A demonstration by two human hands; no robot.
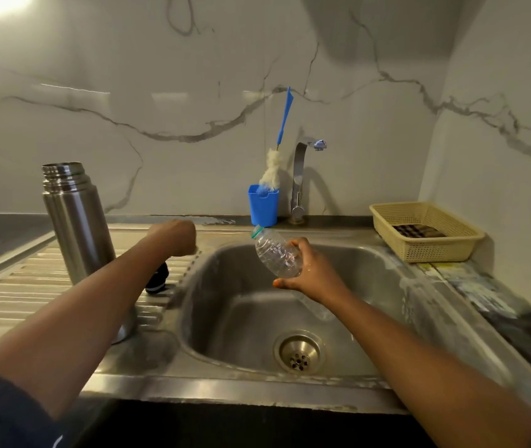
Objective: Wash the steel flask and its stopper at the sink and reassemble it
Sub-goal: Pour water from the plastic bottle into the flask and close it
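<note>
On the ribbed draining board of the stainless steel sink (257,388) the tall brushed-steel flask (77,227) stands upright and uncapped; it looks rigid, weighty and slick when wet, best gripped round its mid-body. The right hand (309,270) grasps a clear ribbed plastic bottle (277,253) tilted over the basin, while the left hand (177,236) is clenched, contents hidden. The black stopper (158,279) lies beside the flask; no writing is legible anywhere.

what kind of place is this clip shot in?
Probably a home kitchen: stainless steel sink with ribbed drainboard, curved chrome tap, white bottle brush in a blue plastic holder.
</note>
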